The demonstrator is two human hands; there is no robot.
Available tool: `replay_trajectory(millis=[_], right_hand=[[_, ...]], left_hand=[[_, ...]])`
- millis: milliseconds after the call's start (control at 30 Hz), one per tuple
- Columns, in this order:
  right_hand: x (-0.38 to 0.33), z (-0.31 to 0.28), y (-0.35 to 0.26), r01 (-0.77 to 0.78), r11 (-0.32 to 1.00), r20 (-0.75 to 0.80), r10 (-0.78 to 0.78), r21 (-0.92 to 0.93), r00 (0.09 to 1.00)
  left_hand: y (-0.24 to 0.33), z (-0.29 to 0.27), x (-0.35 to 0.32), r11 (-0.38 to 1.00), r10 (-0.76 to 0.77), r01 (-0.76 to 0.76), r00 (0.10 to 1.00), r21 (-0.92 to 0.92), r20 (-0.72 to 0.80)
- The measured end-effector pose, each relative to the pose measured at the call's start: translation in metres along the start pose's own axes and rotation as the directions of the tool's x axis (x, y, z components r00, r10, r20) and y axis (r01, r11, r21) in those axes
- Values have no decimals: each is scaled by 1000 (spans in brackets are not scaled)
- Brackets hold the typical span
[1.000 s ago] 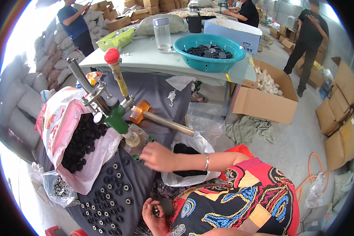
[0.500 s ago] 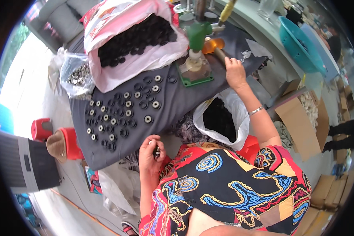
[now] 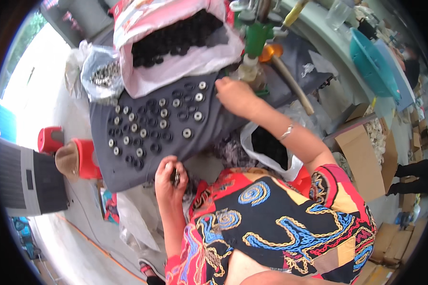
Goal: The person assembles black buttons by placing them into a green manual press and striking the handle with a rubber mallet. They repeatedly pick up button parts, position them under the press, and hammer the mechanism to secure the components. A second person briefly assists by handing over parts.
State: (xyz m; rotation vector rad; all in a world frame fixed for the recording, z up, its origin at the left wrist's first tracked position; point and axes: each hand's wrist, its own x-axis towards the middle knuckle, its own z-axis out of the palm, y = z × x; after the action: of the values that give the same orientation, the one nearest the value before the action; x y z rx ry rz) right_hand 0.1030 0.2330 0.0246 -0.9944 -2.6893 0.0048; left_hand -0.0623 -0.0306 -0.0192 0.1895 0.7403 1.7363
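Above the near edge of the dark cloth, my left hand (image 3: pixel 170 179) is curled around small metal rings (image 3: pixel 176 177), partly hidden by its fingers. Farther right, my right hand (image 3: pixel 237 97) reaches over the cloth with its fingers pressed together. Its fingertips are beside the green press (image 3: pixel 256 42); whatever they hold is hidden. Black rings (image 3: pixel 155 148) lie in loose rows left of this hand, several with a silvery metal ring (image 3: pixel 187 133) set in the middle. A mallet (image 3: pixel 290 81) with an orange head lies right of the press.
A pink-lined sack (image 3: pixel 140 86) full of black rings lies at the back, beside a clear bag (image 3: pixel 100 80) of metal parts. Near my right forearm stands a white bag (image 3: pixel 247 142) of black pieces. Red stools (image 3: pixel 86 161) are at left, a teal basin (image 3: pixel 373 66) at right.
My right hand has let go of the mallet handle and moved left across the front of the press. The mallet handle now lies pointing toward me. My left hand stays curled around the metal rings.
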Motion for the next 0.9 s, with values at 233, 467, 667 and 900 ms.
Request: replay_trajectory(millis=[233,467,667,900], right_hand=[[8,3,-5,-73,990,3,74,-117,997],[0,17,6,29,999,-215,-21,36,976],[-34,22,-9,179,923,-366,-46,340,930],[-56,10,-6,97,973,-345,-19,209,938]], left_hand=[[19,-11,-17,988,130,-131,991,-80,-16],[14,-3,0,994,107,-108,994,-33,-37],[14,-17,-8,989,137,-137,991,-60,-6],[9,-9,-6,990,113,-119,991,-79,-72]])
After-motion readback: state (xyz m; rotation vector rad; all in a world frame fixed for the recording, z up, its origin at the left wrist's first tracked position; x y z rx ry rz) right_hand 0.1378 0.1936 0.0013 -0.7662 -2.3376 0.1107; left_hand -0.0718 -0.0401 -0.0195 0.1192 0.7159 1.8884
